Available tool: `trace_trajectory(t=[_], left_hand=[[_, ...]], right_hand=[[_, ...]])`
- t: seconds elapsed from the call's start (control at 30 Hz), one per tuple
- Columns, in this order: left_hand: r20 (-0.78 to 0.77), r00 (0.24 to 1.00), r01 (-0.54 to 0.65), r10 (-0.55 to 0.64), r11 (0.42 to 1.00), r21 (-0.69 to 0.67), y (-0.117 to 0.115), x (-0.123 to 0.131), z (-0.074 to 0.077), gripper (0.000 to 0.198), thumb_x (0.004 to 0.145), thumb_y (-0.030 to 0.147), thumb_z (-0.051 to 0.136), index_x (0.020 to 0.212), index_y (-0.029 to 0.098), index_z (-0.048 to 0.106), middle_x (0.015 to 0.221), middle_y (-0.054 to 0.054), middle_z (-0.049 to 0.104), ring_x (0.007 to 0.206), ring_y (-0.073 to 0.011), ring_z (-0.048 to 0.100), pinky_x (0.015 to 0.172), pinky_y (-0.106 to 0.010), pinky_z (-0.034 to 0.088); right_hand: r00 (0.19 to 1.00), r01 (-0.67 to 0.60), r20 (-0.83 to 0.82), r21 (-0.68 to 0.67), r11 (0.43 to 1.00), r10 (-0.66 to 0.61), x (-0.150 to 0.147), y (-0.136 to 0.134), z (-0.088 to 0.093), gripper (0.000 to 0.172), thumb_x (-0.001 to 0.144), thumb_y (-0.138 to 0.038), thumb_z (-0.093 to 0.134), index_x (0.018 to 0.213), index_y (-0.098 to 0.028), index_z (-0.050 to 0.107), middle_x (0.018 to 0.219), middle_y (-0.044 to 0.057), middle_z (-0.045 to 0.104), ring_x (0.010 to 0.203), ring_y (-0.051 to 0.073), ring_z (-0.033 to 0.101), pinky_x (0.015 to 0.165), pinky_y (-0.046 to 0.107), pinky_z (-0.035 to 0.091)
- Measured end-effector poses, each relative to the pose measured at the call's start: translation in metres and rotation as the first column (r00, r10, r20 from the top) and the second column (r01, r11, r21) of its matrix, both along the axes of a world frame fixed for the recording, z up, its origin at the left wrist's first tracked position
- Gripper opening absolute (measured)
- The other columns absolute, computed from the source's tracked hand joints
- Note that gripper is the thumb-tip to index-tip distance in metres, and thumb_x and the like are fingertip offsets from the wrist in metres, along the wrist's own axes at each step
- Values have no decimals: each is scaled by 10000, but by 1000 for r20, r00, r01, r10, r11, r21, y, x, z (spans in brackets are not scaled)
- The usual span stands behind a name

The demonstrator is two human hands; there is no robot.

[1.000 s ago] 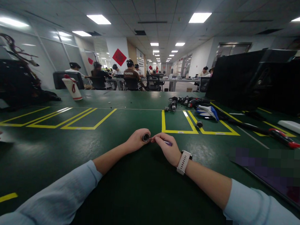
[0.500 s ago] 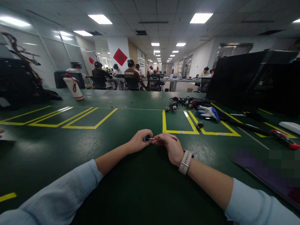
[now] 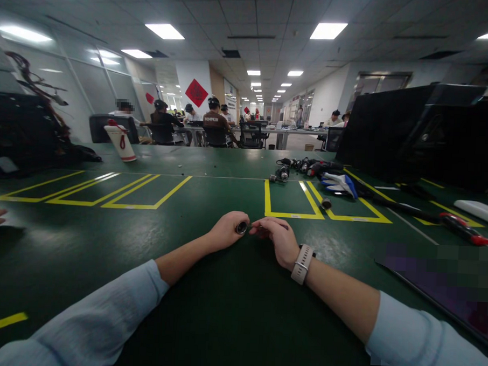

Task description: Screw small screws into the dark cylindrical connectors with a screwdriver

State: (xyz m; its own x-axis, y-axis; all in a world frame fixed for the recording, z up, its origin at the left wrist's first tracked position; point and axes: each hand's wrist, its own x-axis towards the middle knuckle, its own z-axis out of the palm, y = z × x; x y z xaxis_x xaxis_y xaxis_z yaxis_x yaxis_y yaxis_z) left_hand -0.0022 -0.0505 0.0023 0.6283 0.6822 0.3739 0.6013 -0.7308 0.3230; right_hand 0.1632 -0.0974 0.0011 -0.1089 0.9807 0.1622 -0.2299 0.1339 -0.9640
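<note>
While the left hand (image 3: 228,229) curls closed around a small round part (image 3: 242,227), dark opening toward the camera, the right hand (image 3: 279,238) pinches a slim tool (image 3: 286,226), mostly hidden by the fingers; can't tell if its tip touches the part. Part sits inside the left grip, just beside the right one, over the green tabletop (image 3: 206,311); a small metal piece (image 3: 326,203) lies farther off, near a blue-and-white item (image 3: 339,185)

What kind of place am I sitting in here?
It looks like an open-plan office used as a workshop: a green table marked out with yellow tape, people seated at long desks beyond, and ceiling light panels overhead.
</note>
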Motion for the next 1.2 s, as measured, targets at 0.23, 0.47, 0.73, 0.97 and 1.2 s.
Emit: trace_trajectory(t=[0.23,0.47,0.73,0.97,1.2], left_hand=[[51,999,24,-20,997,-77,-1,1,2,46,724,155,537,681,156,521,646,18,523,614,-121,497,581,-230,372],[-95,994,-45,54,995,92,-3,3,-1,73,744,125,499,684,166,508,672,-6,528,669,-152,508,633,-268,380],[23,1000,-2,3,1000,-20,0,-3,-2,36,714,135,542,707,162,519,688,6,545,668,-135,510,627,-253,394],[123,992,7,4,995,-95,2,-3,-3,102,722,233,577,683,157,522,669,17,538,640,-121,500,594,-235,394],[3,998,-57,56,997,48,1,-2,-4,61,709,146,547,668,168,508,646,14,505,638,-136,484,610,-258,378]], right_hand=[[1000,1,-7,38,999,-1,-1,-2,0,191,714,-244,516,663,-173,685,622,28,658,644,171,570,660,310,407],[931,27,346,257,966,-118,-3,-9,7,211,760,-233,498,689,-197,693,698,10,647,735,178,580,735,323,405],[996,33,77,59,998,-38,-1,0,-1,205,725,-256,515,668,-188,699,654,25,676,744,195,589,728,327,395],[991,12,128,150,989,-31,-2,-3,-1,210,752,-269,504,704,-199,696,724,23,681,783,196,586,760,340,392],[858,50,431,475,879,-281,-5,-14,3,202,779,-229,515,671,-232,686,721,32,663,751,194,565,762,358,391]])
